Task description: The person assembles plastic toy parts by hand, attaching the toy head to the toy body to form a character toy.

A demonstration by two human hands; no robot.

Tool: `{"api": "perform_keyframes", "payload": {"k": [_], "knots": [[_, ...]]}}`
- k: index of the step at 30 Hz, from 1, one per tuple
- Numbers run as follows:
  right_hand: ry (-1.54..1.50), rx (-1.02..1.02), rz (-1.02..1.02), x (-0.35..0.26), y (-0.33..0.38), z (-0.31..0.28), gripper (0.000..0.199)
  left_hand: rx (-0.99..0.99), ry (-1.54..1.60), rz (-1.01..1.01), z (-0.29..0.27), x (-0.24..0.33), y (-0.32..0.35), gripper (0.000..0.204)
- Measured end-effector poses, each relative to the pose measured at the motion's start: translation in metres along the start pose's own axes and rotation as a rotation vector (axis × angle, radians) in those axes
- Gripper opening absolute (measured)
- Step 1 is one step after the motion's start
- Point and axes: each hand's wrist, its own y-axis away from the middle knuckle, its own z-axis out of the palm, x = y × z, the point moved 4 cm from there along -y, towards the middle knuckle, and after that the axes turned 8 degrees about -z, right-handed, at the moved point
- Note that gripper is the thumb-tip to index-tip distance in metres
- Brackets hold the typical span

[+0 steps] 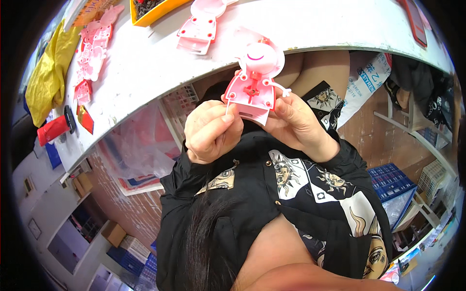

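In the head view, a pale pink toy [252, 93] with red fittings is pinched between the left hand [213, 130] and right hand [298, 120] beside the counter [145, 63]. Its long axis is pointed away from the person, rounded head foremost.

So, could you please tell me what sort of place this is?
Probably a small assembly workshop: the right hand holds a pink plastic figure part, similar pink parts lie on the white worktable, and a yellow tray holds small dark pieces.
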Motion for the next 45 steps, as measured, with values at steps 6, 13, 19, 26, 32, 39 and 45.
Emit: {"api": "perform_keyframes", "payload": {"k": [6, 13, 19, 26, 32, 39, 45], "knots": [[-0.025, 0.0, 0.079, 0.008, 0.006, -0.009, 0.056, -0.041, -0.016, -0.071, 0.004, 0.003, 0.011, 0.035], [0.011, -0.038, 0.104, 0.001, 0.005, -0.016, 0.057, -0.168, 0.046, -0.11, -0.01, -0.001, 0.006, 0.034], [0.017, -0.074, 0.144, -0.006, 0.006, -0.011, 0.062, -0.261, -0.056, -0.186, -0.019, -0.005, -0.046, 0.038], [0.0, -0.032, 0.178, -0.005, 0.011, -0.01, 0.065, -0.655, -0.166, -0.251, -0.013, -0.005, -0.058, 0.033], [0.012, -0.051, 0.191, -0.006, 0.01, -0.006, 0.067, -0.516, -0.118, -0.208, -0.014, -0.008, -0.054, 0.025], [0.022, 0.051, 0.221, -0.001, 0.009, -0.002, 0.088, -0.446, 0.04, -0.359, -0.014, -0.007, -0.047, 0.019], [0.007, 0.046, 0.214, 0.001, 0.008, -0.002, 0.089, -0.418, 0.078, -0.421, -0.018, -0.011, -0.04, 0.022]]}}
